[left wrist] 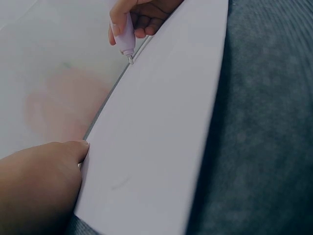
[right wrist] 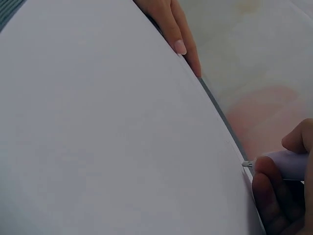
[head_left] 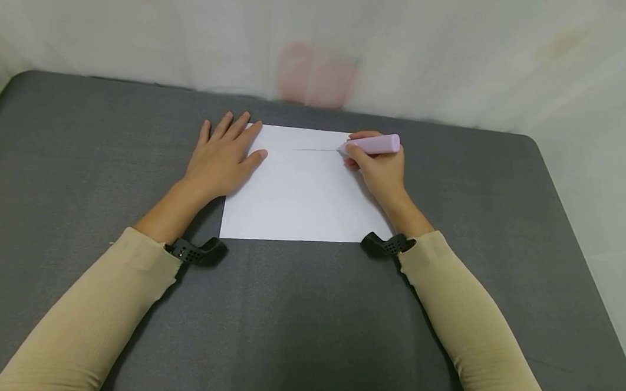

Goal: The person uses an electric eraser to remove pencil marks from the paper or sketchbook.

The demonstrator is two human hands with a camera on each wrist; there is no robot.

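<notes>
Mid-stroke, I judge: the right hand pinches the pink marker, tip on the sheet of paper, the left hand flat beside, calling for steady pressure.

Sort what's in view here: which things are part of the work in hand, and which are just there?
In use:
- white sheet of paper, pressed flat by the left hand
- pink marker, gripped by the right hand, tip on the sheet at the end of a thin drawn line

Just there:
- grey table
- pale curtain behind
</notes>
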